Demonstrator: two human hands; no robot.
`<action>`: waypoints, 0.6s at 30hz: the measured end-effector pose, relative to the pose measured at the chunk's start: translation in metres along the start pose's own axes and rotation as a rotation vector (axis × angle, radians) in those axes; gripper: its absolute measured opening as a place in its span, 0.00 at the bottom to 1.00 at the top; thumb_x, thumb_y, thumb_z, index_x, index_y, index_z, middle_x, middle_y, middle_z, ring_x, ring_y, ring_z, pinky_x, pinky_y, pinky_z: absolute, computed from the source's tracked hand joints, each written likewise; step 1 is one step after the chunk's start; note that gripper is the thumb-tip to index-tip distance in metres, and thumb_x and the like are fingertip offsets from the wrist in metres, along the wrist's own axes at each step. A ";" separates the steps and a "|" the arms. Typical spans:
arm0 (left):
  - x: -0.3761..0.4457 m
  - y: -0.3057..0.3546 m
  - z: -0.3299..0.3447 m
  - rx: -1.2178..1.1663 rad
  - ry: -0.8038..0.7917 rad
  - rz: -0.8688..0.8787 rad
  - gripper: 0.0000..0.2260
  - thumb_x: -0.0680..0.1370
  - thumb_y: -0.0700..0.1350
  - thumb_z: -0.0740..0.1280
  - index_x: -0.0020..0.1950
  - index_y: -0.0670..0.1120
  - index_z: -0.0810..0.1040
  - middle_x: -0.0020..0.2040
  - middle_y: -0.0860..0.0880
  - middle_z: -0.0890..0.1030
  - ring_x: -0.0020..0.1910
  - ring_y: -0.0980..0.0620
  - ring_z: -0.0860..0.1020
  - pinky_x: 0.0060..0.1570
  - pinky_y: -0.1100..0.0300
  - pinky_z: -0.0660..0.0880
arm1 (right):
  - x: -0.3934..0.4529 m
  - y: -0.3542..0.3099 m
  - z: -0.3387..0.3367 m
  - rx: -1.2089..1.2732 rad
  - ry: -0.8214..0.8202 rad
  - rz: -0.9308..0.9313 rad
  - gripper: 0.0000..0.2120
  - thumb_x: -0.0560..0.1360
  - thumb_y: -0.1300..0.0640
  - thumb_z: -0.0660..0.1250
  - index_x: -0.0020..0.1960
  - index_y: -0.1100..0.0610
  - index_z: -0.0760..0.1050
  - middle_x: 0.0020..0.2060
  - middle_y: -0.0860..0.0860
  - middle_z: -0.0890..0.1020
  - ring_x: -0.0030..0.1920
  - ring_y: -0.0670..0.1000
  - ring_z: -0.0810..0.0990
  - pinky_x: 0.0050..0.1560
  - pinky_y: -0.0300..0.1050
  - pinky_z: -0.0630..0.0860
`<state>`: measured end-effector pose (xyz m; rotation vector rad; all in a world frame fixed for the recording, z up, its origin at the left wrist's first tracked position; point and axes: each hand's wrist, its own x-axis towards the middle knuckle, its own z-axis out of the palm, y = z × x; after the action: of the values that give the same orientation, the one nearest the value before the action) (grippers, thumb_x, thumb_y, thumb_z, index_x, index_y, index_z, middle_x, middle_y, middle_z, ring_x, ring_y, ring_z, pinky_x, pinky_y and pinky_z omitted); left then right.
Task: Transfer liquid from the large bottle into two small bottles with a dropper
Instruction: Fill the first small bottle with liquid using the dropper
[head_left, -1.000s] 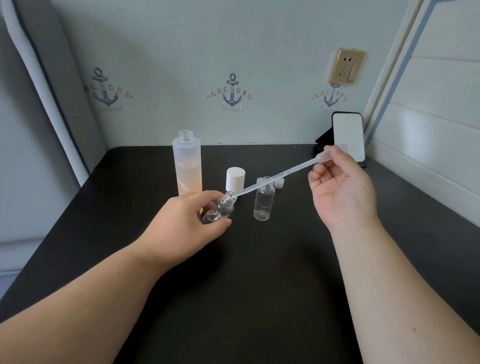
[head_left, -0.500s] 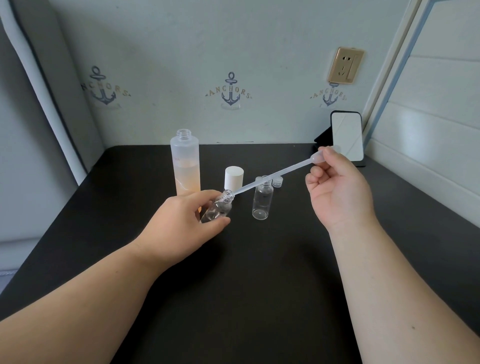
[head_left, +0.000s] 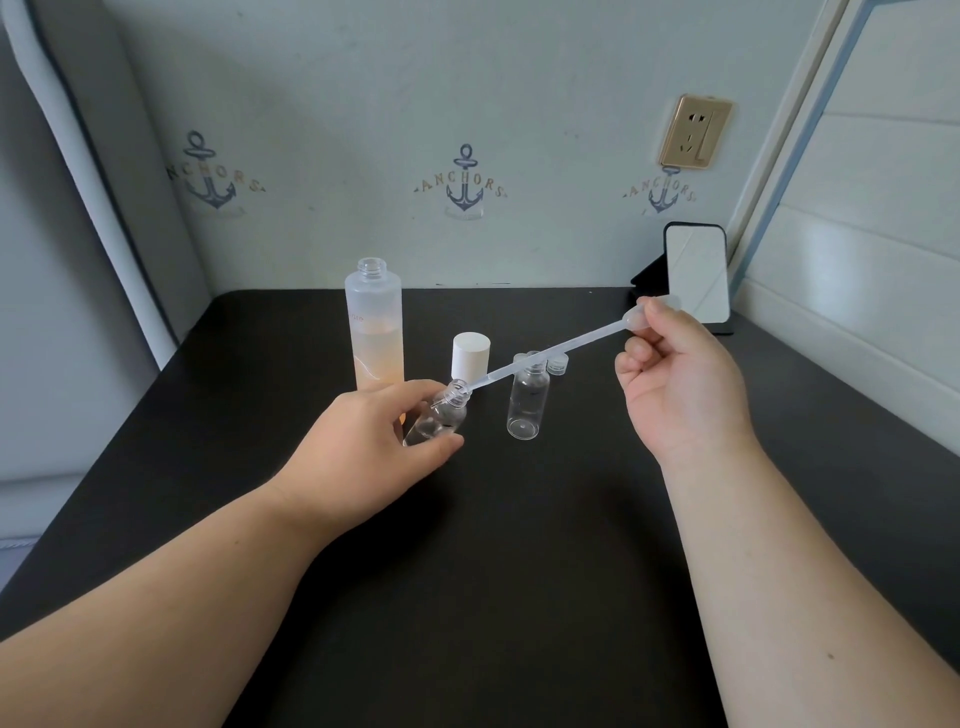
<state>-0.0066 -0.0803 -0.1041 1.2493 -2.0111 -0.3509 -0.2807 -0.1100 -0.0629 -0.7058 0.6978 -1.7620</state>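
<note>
Head view: left hand (head_left: 363, 441) grips one small bottle (head_left: 439, 415), right hand (head_left: 675, 374) pinches one dropper (head_left: 550, 353).

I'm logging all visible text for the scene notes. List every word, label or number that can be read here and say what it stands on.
"ANCHORS": printed across each of the three anchor motifs on the wall, left, middle and right.
Red lettering on the large bottle: only an ending like "ore" shows; the rest is too faint to read.
Wall socket, phone, white cap, small bottles: no readable text.
</note>
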 end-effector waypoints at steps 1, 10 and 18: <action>0.000 0.001 0.000 0.002 0.000 0.000 0.12 0.74 0.56 0.73 0.52 0.70 0.74 0.46 0.69 0.77 0.41 0.58 0.77 0.39 0.70 0.72 | 0.000 0.000 0.000 0.000 -0.001 -0.001 0.10 0.77 0.64 0.69 0.39 0.56 0.85 0.36 0.51 0.82 0.30 0.46 0.74 0.34 0.36 0.71; -0.001 0.001 0.000 -0.013 0.004 0.004 0.12 0.74 0.55 0.73 0.52 0.69 0.76 0.46 0.67 0.77 0.41 0.57 0.76 0.40 0.71 0.71 | 0.001 0.000 -0.001 -0.001 0.004 -0.020 0.09 0.77 0.65 0.70 0.40 0.58 0.85 0.36 0.52 0.83 0.30 0.46 0.74 0.33 0.36 0.71; 0.000 0.003 -0.001 -0.004 0.001 0.000 0.11 0.73 0.57 0.72 0.52 0.69 0.75 0.47 0.69 0.76 0.42 0.58 0.77 0.40 0.71 0.71 | 0.002 0.001 -0.001 0.009 -0.001 -0.032 0.10 0.77 0.65 0.70 0.39 0.57 0.86 0.36 0.52 0.83 0.31 0.46 0.74 0.35 0.36 0.72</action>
<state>-0.0081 -0.0785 -0.1021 1.2469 -2.0087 -0.3540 -0.2812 -0.1121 -0.0641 -0.7147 0.6806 -1.7931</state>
